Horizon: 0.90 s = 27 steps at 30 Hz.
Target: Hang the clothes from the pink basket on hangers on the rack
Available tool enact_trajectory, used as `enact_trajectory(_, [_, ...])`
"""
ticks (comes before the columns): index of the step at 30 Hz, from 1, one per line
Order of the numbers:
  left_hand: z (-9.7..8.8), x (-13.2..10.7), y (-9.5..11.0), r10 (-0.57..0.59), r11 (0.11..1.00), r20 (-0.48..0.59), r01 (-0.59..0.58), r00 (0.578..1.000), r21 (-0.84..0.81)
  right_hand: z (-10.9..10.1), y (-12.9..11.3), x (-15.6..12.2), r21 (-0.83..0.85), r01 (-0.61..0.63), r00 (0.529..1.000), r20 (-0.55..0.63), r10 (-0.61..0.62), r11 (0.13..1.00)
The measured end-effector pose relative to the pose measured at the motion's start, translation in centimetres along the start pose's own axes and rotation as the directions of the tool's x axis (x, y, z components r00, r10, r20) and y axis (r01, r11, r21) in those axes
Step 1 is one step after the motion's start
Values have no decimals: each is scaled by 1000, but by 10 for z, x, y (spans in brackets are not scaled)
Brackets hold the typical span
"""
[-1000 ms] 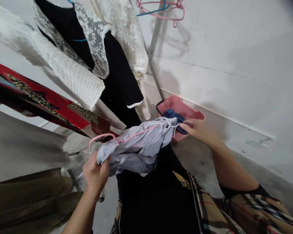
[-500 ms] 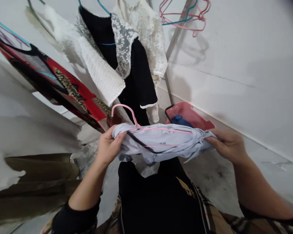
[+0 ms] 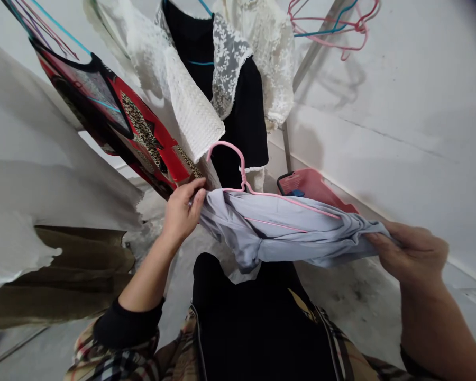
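Note:
A light grey-blue garment (image 3: 301, 246) is stretched between my two hands above my lap, its folds bunched at the right end. Inside its opening sits a pink hanger (image 3: 243, 174), hook upward, with part of its arms showing. My left hand (image 3: 182, 211) pinches the garment's left edge, thumb against the fingers. At the other end my right hand (image 3: 414, 251) grips the gathered cloth. The garment's exact kind is hard to make out through the folds.
Ahead hang a black top (image 3: 241, 106), a white lace garment (image 3: 277, 69) and a red patterned garment (image 3: 143, 132). Pink and blue hangers (image 3: 337, 29) hang at the upper right. A pink basket (image 3: 321, 188) stands beyond the garment by the wall. Pale cloth (image 3: 43, 159) hangs at left.
My right hand has moved right, pulling the garment wider. The hanger's hook sits higher and further right. My left hand has shifted slightly up, and the view has turned a little left.

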<state>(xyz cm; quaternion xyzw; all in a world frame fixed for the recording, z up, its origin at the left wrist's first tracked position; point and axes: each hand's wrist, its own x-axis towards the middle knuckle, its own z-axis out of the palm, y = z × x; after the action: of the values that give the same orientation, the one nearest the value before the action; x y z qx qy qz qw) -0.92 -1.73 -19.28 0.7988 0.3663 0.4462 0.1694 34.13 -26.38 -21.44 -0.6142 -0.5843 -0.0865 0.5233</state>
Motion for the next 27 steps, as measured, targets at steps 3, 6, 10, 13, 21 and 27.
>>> enact_trajectory(3, [-1,-5,-10,68,996,118,-73,991,41,0,-2,4,41,-33,999,23,32,999])
enact_trajectory(6, [-7,-11,-7,72,997,71,-69,995,-37,-3,-8,14,50,-41,978,204,30,998])
enact_trajectory(10, [-16,-17,3,184,982,0,-184,983,-33,-4,-19,30,-14,9,935,355,-4,1000])
enact_trajectory(13, [-20,-20,6,219,976,2,-219,976,-13,2,-26,35,-20,62,944,326,-52,998])
enact_trajectory(21, [-24,-24,18,298,954,-24,-299,954,-21,13,-25,36,-56,65,984,168,-54,996])
enact_trajectory(27, [-12,-26,33,299,954,68,-299,952,-12,31,-45,42,21,101,973,205,-103,995])
